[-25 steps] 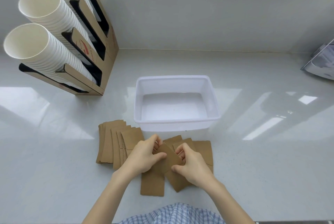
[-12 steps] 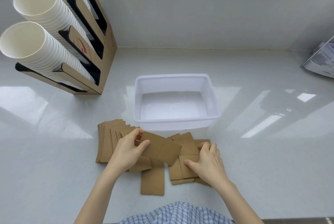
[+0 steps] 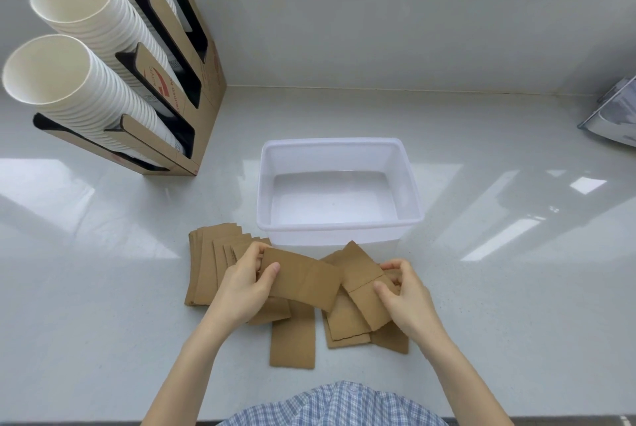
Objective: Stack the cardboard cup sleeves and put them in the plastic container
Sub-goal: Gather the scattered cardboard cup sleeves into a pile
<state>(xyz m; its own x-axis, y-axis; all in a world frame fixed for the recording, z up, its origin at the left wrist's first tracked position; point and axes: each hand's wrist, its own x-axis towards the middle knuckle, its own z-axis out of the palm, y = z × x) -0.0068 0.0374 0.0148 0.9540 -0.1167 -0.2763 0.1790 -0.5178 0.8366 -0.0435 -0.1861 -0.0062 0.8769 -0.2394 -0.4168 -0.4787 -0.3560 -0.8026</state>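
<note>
- Cardboard cup sleeves (image 3: 347,308) lie flat on the counter (image 3: 103,288), scattered just in front of the plastic container (image 3: 339,224), which is empty.
- One sleeve (image 3: 303,283) is lifted, long axis running left-right with a slight tilt; left hand (image 3: 246,284) pinches its left end, thumb on top.
- Fanned sleeve pile (image 3: 210,264) sits just left of that hand, long axes pointing away from the person.
- Right hand (image 3: 406,298) curls half-closed on the loose right-side sleeves, thumb on one; whether it actually grips is unclear.
- Judgement: left hand is nearer the fanned pile, so the held sleeve needs a turn before stacking.
- Cup dispenser (image 3: 192,88) stands far left, well apart.
</note>
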